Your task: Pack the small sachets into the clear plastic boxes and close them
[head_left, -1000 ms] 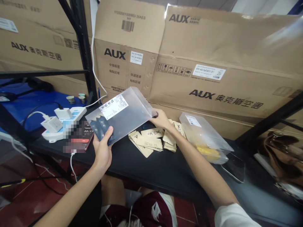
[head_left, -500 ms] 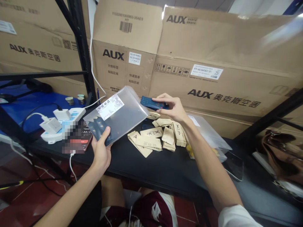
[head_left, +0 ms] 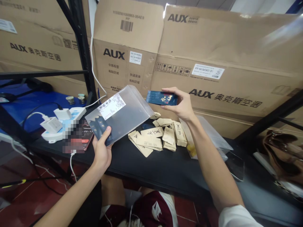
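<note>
My left hand (head_left: 102, 150) grips the lower corner of a frosted clear plastic bag (head_left: 123, 113) with a white label; dark blue packets show inside it. The bag is tilted, its mouth pointing up and right. My right hand (head_left: 181, 105) is raised just right of that mouth, pinching a dark blue sachet (head_left: 161, 97) with light lettering, held flat above the table. Below lies a heap of several kraft-brown sachets (head_left: 156, 137) on the black table (head_left: 156, 170).
A second frosted bag (head_left: 210, 135) with yellow contents lies behind my right arm. A phone (head_left: 82, 138) and a white power strip (head_left: 63, 121) with chargers sit at the left. Large AUX cardboard boxes (head_left: 213, 63) wall the back. Black shelf posts (head_left: 80, 47) stand left.
My right hand left the bag's mouth, picked up a dark blue sachet and lifted it, turning its printed face toward me. The left hand and bag barely moved.
</note>
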Demonstrator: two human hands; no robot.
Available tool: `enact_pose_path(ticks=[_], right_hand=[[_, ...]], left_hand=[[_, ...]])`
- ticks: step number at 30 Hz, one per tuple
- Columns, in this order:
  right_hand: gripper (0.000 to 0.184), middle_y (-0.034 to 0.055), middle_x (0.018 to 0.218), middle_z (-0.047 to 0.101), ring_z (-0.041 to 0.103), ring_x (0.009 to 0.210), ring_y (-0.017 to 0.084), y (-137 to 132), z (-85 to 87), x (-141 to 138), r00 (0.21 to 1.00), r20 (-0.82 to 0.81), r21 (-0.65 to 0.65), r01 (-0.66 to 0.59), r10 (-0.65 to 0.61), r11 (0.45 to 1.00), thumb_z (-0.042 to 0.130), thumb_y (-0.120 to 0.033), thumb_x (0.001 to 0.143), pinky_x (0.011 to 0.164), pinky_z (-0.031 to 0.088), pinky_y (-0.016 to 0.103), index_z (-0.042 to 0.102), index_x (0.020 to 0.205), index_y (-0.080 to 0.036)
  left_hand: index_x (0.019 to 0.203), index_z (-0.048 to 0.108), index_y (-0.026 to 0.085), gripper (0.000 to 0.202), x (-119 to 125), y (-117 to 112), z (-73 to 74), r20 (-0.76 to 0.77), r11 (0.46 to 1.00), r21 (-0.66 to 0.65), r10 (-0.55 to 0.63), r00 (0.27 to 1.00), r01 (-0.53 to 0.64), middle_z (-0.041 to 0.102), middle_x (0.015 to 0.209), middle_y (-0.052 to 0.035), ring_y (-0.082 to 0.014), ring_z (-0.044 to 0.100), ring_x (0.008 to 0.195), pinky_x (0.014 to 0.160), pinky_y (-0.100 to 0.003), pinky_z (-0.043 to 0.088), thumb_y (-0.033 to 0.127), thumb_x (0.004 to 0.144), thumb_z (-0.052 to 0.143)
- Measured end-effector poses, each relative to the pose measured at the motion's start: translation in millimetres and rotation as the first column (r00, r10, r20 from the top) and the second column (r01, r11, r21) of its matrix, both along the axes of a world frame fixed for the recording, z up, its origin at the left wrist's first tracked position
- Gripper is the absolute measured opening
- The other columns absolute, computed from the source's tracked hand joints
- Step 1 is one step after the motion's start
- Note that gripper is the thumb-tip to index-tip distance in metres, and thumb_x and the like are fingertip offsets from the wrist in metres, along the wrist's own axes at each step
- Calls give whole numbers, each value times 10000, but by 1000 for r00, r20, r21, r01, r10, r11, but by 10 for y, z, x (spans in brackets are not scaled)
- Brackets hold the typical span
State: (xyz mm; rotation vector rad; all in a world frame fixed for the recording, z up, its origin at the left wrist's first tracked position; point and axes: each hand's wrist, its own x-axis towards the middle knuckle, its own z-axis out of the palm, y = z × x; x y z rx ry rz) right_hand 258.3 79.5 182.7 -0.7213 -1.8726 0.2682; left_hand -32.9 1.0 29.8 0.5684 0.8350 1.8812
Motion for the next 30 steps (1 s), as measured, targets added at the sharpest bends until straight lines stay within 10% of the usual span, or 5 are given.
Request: enact_pose_path(ticks=[4,9,16,24,30], right_hand=[[779,53,1176,797,740,1145,302,-4,5,18,998,-40,-80,-43,39,996,1060,-364,539,1040,598,500,772,1257,-273],[884,66,1252,773,711,817,225,-8,-57,-48,977,-200,-266,-133,81,955,1017,-375,547,561,561,329,655,1351,-310],[539,56,1266,763,549,635,135,79,-180,-154,892,-435,-308,-274,121,911,863,-289,606,451,410,287,683,1114,-283],[470,39,924,787,712,704,211,-133,-163,-274,964,11,-496,-225,265,838,963,-426,665,612,615,362,799,1058,-227],[392,24,717,769,635,448,180,-453,-249,-622,888,268,-642,-125,374,757,922,-474,816,381,528,314,837,1099,-216]], left_hand=[[1351,702,326,618,-2,-6,2,8,1000,-3,-10,1000,10,734,1375,-54,-308,664,1349,1043,-472,628,358,779,934],[1266,741,266,518,3,-21,2,15,998,-15,-68,998,68,741,1351,-75,-323,685,1305,1046,-487,628,390,798,925],[1204,763,245,481,0,-18,-15,-15,995,-45,-93,996,93,749,1343,-83,-337,704,1268,1036,-508,629,389,780,938],[1149,780,200,551,40,-49,-18,-93,992,-38,-125,988,122,778,1210,-76,-289,732,1174,1076,-426,571,369,675,1007],[1303,736,209,657,23,-36,-162,-336,981,44,-161,928,186,774,1272,-114,-335,734,1187,1051,-453,579,419,729,975]])
